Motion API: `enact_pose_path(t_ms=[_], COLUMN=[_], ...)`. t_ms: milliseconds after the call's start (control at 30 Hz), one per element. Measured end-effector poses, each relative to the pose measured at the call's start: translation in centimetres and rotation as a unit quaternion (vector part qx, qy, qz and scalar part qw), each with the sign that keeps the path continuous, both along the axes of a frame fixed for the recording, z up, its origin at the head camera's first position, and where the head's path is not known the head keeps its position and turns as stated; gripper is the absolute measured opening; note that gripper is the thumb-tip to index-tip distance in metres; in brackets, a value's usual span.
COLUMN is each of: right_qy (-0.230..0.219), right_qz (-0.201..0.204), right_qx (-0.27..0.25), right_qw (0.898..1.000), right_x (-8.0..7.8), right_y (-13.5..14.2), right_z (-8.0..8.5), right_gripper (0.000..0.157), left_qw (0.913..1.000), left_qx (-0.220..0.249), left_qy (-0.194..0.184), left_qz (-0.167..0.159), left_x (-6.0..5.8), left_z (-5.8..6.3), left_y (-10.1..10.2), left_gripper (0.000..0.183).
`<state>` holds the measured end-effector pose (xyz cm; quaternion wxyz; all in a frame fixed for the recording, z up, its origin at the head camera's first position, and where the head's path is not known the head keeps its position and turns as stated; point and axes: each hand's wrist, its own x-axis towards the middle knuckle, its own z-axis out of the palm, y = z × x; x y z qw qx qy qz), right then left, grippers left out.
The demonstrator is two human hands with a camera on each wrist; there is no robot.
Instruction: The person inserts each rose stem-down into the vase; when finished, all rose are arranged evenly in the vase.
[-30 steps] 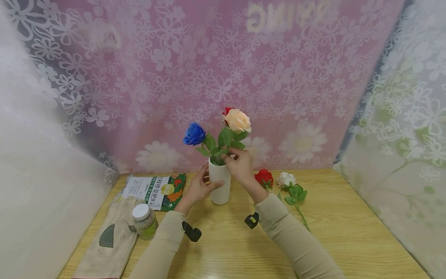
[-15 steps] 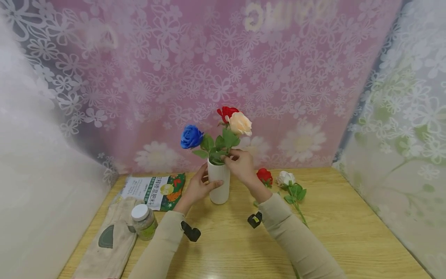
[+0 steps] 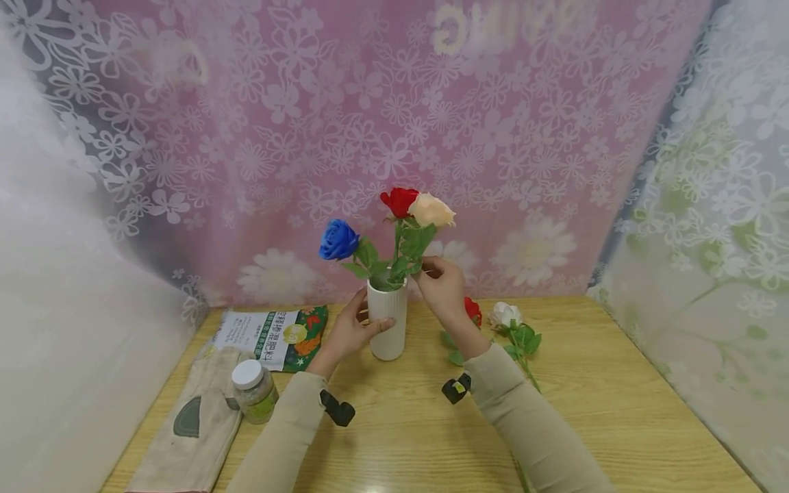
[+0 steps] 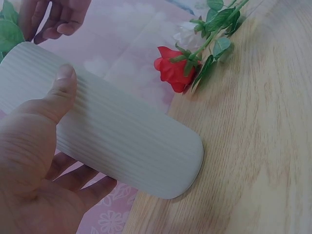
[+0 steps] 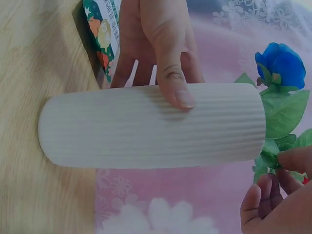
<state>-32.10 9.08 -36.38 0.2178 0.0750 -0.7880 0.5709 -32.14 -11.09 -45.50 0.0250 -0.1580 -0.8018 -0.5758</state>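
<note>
A white ribbed vase stands upright on the table, gripped around its side by my left hand. In the left wrist view the thumb of that hand lies along the ribs. A blue rose leans left out of the vase, and a red rose rises at the back. The cream rose overlaps the red one. My right hand is at the right of the rim, pinching the cream rose by its leafy stem; in the right wrist view its thumb and fingertips meet at green leaves.
On the table's right lie another red rose, partly behind my right wrist in the head view, and a white rose. To the left are a printed bag, a white-lidded jar and beige folded cloth. A pink floral curtain hangs behind.
My right hand has shifted right and slightly up, and the cream rose has moved right with it. More of the red rose behind shows now. My left hand stays on the vase.
</note>
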Motion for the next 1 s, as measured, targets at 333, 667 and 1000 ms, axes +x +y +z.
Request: enact_pose_path(t_ms=[333,667,1000], right_qy=[-0.048,-0.094,-0.136], right_qz=[0.023,0.053,0.151], right_qx=[0.057,0.017,-0.029], right_qw=[0.997,0.994,0.979], right_x=[-0.7,-0.4,0.0], right_y=[-0.6,-0.4,1.8], right_z=[-1.2,-1.0,-0.7], right_gripper=[0.027,0.032,0.048], left_qw=[1.0000,1.0000,1.0000], left_qx=[0.002,-0.006,-0.006], left_qy=[-0.002,0.000,-0.004], left_qz=[0.001,-0.003,0.000], left_x=[0.0,-0.1,0.0], left_z=[-0.1,-0.2,0.0], left_y=[0.0,-0.1,-0.1], left_gripper=[0.091,0.093,0.093])
